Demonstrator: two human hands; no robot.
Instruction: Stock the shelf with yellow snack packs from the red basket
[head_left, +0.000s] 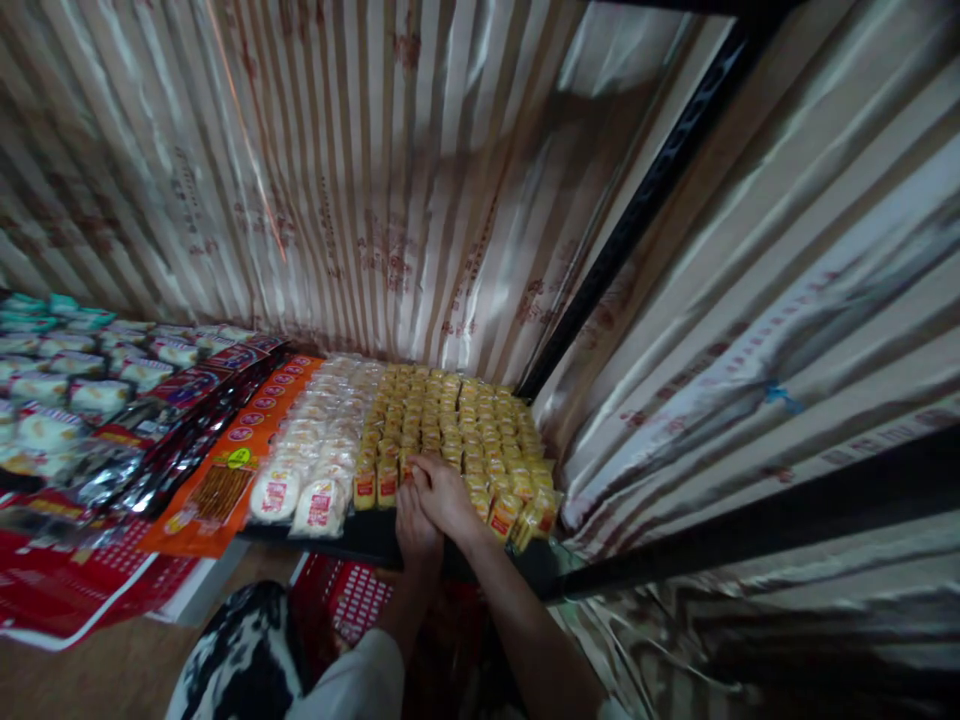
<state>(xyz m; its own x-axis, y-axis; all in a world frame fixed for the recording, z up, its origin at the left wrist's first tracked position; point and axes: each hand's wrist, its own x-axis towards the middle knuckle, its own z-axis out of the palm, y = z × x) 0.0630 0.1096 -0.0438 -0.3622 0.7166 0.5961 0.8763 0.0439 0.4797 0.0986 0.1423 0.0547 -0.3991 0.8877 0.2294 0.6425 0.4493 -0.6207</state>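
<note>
My left hand (415, 525) and my right hand (448, 497) meet at the front edge of a dense block of small yellow packets (427, 415). The right hand's fingers bend over the left hand's fingertips, closed against the front row. On the left hand the fingers are pressed together and point away from me. A bit of an orange label shows by the fingertips; whatever lies between the fingers is hidden. Just left of the hands stand yellow packets with red labels (375, 485). Beside them run two rows of round white packets with red print (321, 505).
Further left lie a flat orange snack bag (217, 490), dark shiny bags (180, 440) and many white-and-purple packets (97, 395). A dark shelf edge (367, 535) runs along the front. A black upright post (637, 225) and striped sheeting (390, 200) close off the back and right.
</note>
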